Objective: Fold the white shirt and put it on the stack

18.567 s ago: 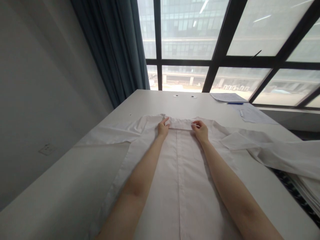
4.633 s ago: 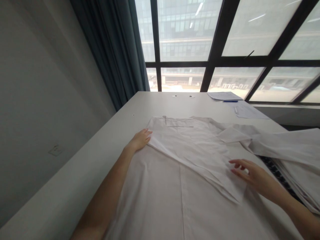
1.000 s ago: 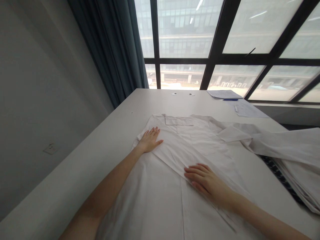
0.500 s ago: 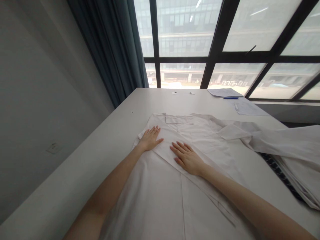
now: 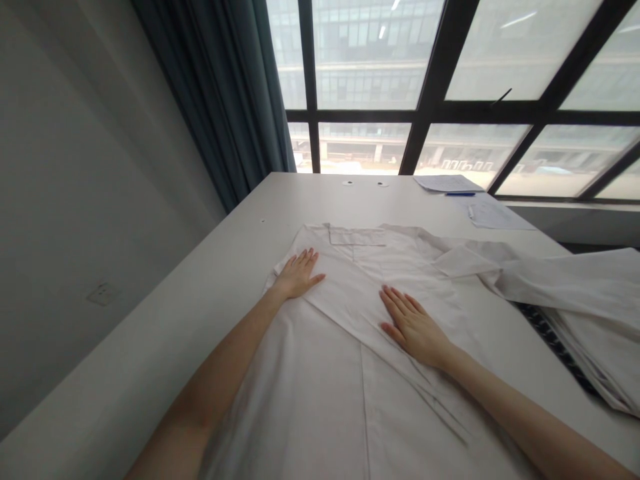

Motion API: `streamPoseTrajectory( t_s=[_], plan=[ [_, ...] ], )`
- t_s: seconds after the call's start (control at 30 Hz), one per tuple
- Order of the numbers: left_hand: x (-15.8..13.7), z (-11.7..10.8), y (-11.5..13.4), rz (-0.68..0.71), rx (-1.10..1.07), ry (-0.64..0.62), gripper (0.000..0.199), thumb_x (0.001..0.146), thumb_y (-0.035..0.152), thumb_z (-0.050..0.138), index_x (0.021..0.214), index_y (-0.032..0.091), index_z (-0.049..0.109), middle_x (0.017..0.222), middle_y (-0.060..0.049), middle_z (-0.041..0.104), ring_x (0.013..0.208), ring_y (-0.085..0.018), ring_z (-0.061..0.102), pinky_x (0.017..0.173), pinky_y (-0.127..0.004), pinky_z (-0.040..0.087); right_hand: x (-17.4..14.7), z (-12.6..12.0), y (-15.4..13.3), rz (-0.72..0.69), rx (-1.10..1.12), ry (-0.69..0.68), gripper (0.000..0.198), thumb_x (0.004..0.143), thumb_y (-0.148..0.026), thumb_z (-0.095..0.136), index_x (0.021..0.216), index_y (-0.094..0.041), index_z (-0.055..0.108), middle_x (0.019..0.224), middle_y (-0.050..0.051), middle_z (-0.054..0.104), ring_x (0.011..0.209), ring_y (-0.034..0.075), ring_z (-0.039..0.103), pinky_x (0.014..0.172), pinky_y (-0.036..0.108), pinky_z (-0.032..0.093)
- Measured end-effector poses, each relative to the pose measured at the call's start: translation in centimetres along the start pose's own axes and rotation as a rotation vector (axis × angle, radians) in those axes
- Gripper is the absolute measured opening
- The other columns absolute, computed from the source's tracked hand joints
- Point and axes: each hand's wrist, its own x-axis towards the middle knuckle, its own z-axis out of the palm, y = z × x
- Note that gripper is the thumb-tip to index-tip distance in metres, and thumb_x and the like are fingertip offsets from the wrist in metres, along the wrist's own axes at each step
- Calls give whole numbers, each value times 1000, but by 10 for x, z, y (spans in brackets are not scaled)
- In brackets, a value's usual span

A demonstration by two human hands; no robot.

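A white long garment, like a lab coat (image 5: 320,373), lies spread on the white table with its collar end away from me. One sleeve (image 5: 350,287) is folded diagonally across the body, its cuff at the lower right. The other sleeve (image 5: 520,270) stretches out to the right. My left hand (image 5: 299,273) rests flat, fingers spread, on the folded sleeve's shoulder end. Farther down that sleeve, my right hand (image 5: 413,327) lies flat with its fingers stretched out. Neither hand grips the cloth.
White folded cloth (image 5: 595,347) is stacked at the right, beside a black edge. Papers (image 5: 447,183) and a blue pen (image 5: 460,194) lie at the far right of the table (image 5: 220,293). A wall with a socket (image 5: 103,294) and a dark curtain (image 5: 225,100) are on the left.
My right hand has slid along the folded sleeve to the right and slightly toward me. My left hand has stayed at the shoulder.
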Motion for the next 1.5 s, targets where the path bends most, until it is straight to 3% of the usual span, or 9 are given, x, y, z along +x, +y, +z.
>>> streamPoseTrajectory(
  t_s=[0.37,0.53,0.63,0.77,0.93,1.1,1.27,1.5],
  plan=[
    [-7,-3,-16,-95,39,21,75,95,58,19,150,8,19,157,-12,16,146,-23,12,117,-41,15,-48,1,18,98,-106,67,67,98,-52,24,153,-18,6,153,12,31,140,23,30,111,46,26],
    [-7,0,-14,-107,59,33,75,95,57,18,150,7,19,157,-13,16,146,-22,12,117,-41,15,-72,3,24,325,-174,153,78,94,-58,23,151,-5,15,144,25,40,135,35,36,107,54,28],
    [-6,-2,-14,-116,66,31,74,95,56,20,150,6,20,157,-14,16,145,-23,13,116,-42,15,-70,0,22,371,-194,217,76,95,-54,26,149,-2,20,144,28,39,135,39,34,107,56,26],
    [-5,-7,-1,-99,69,23,66,96,48,22,148,7,25,156,-15,18,145,-24,15,116,-43,14,-46,-10,7,175,-89,211,61,97,-40,30,152,-14,19,149,17,36,140,31,28,109,52,28],
    [-6,-6,47,89,18,25,61,97,48,23,148,14,27,156,-12,20,145,-22,16,116,-42,14,-14,-19,-29,-126,107,34,51,98,-31,34,148,-21,32,150,9,38,141,23,25,112,45,29],
    [-6,-1,78,261,-48,32,65,97,53,21,150,15,22,157,-10,16,146,-21,12,116,-40,14,-11,-18,-46,-137,169,-86,53,99,-31,33,150,-22,25,153,6,32,142,22,24,113,46,27],
    [10,-3,67,227,-60,7,68,95,58,22,151,20,19,158,-7,15,146,-22,12,116,-42,14,-15,-17,-44,-110,152,-70,56,99,-33,32,152,-28,15,154,2,28,144,22,19,114,48,24],
    [46,-2,35,22,-68,-14,75,93,62,21,151,15,18,158,-10,13,146,-24,10,116,-43,14,-16,-16,-44,-113,144,-63,55,99,-35,31,152,-28,16,155,1,27,143,22,19,114,48,24]
  ],
)
